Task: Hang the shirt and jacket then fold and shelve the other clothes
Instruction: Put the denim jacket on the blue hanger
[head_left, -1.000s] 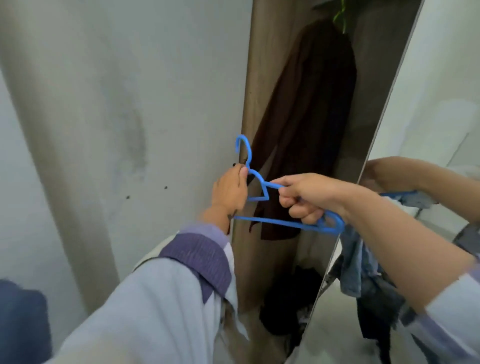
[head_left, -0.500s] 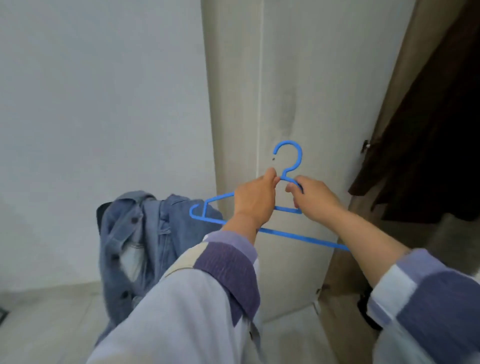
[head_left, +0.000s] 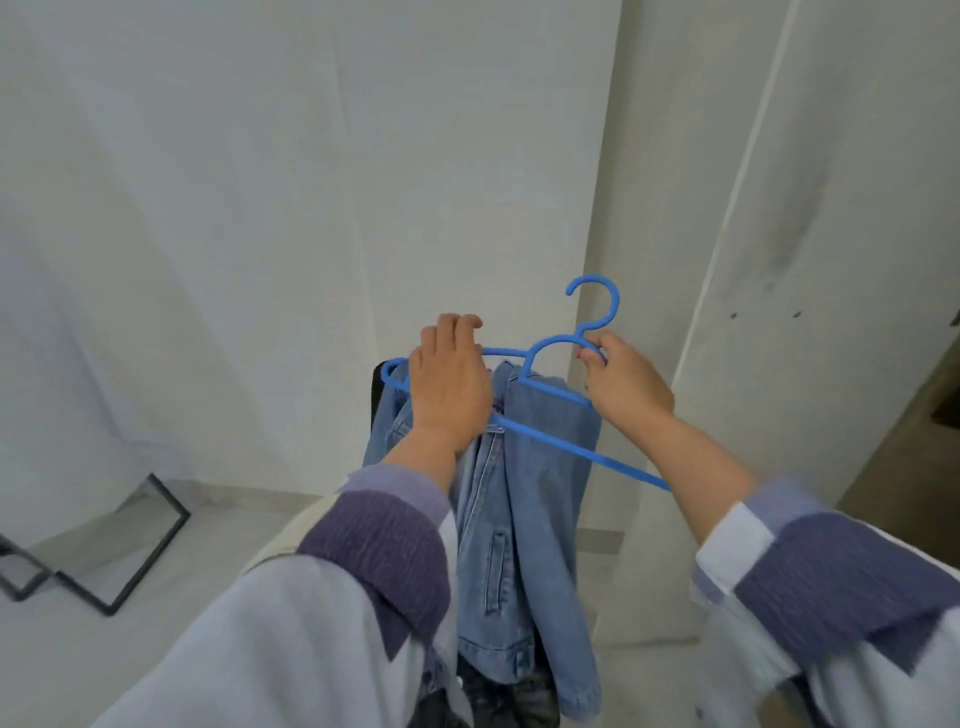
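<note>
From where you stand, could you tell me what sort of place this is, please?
Probably a bedroom or dressing corner at home: a denim jacket draped below a blue hanger, plain white walls, and a black-framed glass piece on the floor.

Hanger (head_left: 550, 434) bar's right end — and jacket (head_left: 524, 499) hem (blurred) — hidden.

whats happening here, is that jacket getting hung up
A person is fitting a blue hanger to a denim jacket. The left hand has its grip at the hanger's left shoulder, over the jacket's collar, and the right hand pinches the hanger just below the hook. The jacket is not yet hung anywhere.
</note>
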